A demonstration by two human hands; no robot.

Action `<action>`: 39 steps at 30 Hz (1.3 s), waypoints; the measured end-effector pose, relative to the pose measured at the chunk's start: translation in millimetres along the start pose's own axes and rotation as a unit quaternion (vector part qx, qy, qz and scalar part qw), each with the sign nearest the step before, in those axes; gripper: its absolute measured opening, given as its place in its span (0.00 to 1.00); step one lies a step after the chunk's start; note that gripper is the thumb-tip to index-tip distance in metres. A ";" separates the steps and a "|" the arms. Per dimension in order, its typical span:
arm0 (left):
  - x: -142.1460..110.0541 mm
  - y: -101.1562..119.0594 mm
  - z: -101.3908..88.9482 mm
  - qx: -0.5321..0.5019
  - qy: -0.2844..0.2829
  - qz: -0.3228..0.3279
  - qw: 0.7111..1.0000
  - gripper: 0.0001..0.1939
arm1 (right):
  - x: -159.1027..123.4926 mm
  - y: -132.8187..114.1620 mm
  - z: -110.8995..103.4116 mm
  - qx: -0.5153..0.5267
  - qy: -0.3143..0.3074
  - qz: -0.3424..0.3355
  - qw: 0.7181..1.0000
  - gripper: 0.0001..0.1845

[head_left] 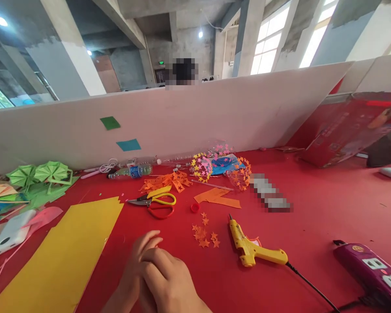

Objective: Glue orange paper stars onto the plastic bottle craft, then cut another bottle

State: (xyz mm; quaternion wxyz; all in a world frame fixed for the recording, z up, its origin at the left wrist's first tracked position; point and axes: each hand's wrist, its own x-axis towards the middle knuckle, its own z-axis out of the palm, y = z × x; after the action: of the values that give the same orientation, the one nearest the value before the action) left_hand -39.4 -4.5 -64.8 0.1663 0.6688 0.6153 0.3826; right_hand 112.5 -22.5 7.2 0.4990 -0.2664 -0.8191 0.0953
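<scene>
Close together above the red table, my left hand (pixel 135 261) and my right hand (pixel 171 276) touch. The right hand lies in front, its fingers curled over the left. A couple of left fingers stick out, stretched and slightly bent, with nothing at their tips. Whatever may lie between the palms is hidden. Beyond them are loose orange paper stars (pixel 202 234) and a small red cap (pixel 195 208). To the right rests a yellow hot glue gun (pixel 244 243). Scissors (pixel 159 204) with one yellow and one red handle lie ahead, by a yellow cutter (pixel 159 191).
Yellow paper (pixel 65 243) and a white phone (pixel 13 232) are left, near green paper umbrellas (pixel 52 172). A water bottle (pixel 132 171), orange strips (pixel 218 198) and star-covered clear pieces (pixel 237 174) line the white partition (pixel 182 117). A purple power strip (pixel 368 269) stands right.
</scene>
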 end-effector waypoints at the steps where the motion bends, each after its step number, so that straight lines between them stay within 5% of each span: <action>1: -1.6 -2.8 5.0 0.019 0.026 0.039 0.999 0.14 | -2.2 -1.7 2.6 0.002 -0.008 -0.005 1.000 0.09; 7: 10.1 6.8 13.3 0.041 0.109 0.156 0.981 0.12 | -5.0 -10.0 5.8 0.018 -0.051 -0.031 0.998 0.10; 14: 11.9 22.1 -7.1 0.004 0.075 0.106 0.991 0.11 | -5.8 -7.4 -2.9 0.022 -0.117 0.014 0.993 0.12; 19: 3.8 27.8 -19.2 -0.047 0.029 0.074 0.996 0.09 | -14.3 1.9 9.8 -0.006 -0.121 0.041 0.992 0.12; 22: 0.2 30.5 -25.6 -0.060 0.018 0.098 0.993 0.11 | -17.1 8.3 15.4 0.044 -0.094 0.117 0.988 0.13; 24: -0.9 32.9 -27.6 -0.057 0.025 0.116 0.991 0.11 | -19.0 15.3 12.2 0.117 -0.045 0.249 0.960 0.10; 27: -2.8 37.6 -27.3 -0.051 0.028 0.144 0.988 0.12 | -24.4 27.8 -3.0 0.213 0.033 0.461 0.861 0.09; 33: -5.6 40.6 -21.3 -0.066 -0.009 0.141 0.988 0.11 | -34.7 56.5 -32.8 0.249 0.051 0.530 0.809 0.18; 39: 0.3 30.1 -11.3 -0.094 -0.014 0.085 0.992 0.09 | -29.8 100.0 -44.1 0.230 0.126 0.535 0.803 0.20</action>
State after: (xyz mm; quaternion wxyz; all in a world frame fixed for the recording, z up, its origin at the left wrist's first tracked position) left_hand -26.6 -12.7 -36.4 0.2046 0.7052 0.5152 0.4420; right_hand 195.6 40.9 -36.5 0.5139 -0.5497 -0.4304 0.4986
